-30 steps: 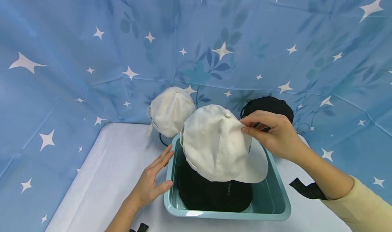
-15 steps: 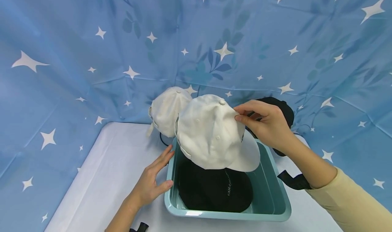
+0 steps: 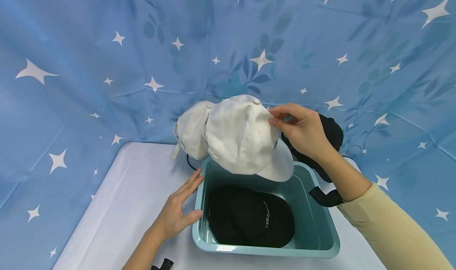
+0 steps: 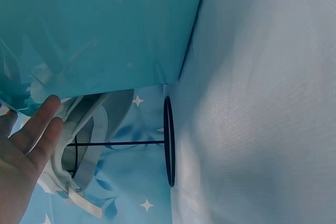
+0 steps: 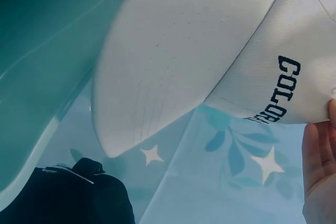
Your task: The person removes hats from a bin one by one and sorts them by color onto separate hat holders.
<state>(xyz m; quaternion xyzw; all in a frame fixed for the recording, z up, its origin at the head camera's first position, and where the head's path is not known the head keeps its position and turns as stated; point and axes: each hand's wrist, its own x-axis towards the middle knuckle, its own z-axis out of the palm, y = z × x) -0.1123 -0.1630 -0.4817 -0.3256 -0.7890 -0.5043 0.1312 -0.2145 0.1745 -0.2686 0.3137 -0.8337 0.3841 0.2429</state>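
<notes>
My right hand (image 3: pixel 303 131) pinches the front of a white baseball cap (image 3: pixel 238 139) between thumb and fingers, holding it over the back of a teal plastic basin (image 3: pixel 267 251). Dark letters and a pale brim on this cap (image 5: pixel 168 51) show in the right wrist view. Inside the basin lies a black cap (image 3: pixel 246 218) with light lettering, its brim to the right. My left hand (image 3: pixel 174 212) has its fingers spread at the basin's left rim; its fingers (image 4: pixel 37 129) also reach the basin wall (image 4: pixel 105 30) in the left wrist view.
Behind the basin at left, a second white cap (image 3: pixel 192 131) sits on a black wire stand with a round base (image 4: pixel 169 142). At back right is another black cap (image 3: pixel 332 133), partly behind my right hand. A blue star-patterned curtain (image 3: pixel 107 64) backs the white table (image 3: pixel 142 175).
My right hand has lifted the white cap up and back, slightly left, uncovering more of the black cap in the basin. The left hand stays at the rim.
</notes>
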